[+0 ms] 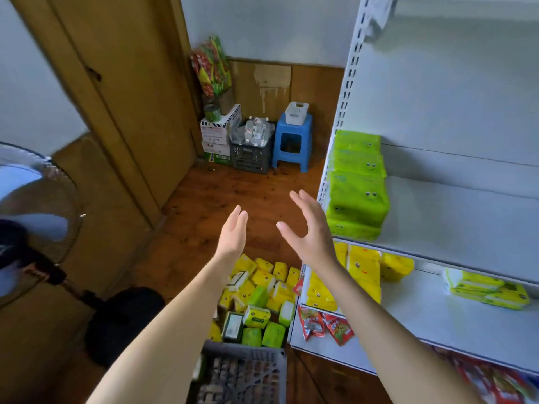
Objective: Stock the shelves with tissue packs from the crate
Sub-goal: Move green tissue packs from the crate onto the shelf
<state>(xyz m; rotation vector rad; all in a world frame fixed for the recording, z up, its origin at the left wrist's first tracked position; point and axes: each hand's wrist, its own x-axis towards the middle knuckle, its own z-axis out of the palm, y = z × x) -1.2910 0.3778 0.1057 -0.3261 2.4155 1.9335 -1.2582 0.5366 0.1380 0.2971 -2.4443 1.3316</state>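
Observation:
A dark grey crate [248, 354] on the floor below me holds several yellow and green tissue packs [259, 290]. My left hand [233, 231] and my right hand [309, 228] are raised above it, both empty with fingers straight, palms facing each other. On the white shelf unit [455, 237] to the right, green tissue packs [357, 185] are stacked at the left end of the middle shelf. Yellow tissue packs [364, 269] stand on the shelf below, and more yellow packs [490, 290] lie farther right there.
Red snack sachets [323, 325] lie at the lower shelf's front left. A standing fan [38, 223] is at the left, with its black base [122, 322] on the floor. In the far corner stand a blue stool [291, 141], a grey crate of bottles [252, 150] and cartons [218, 132].

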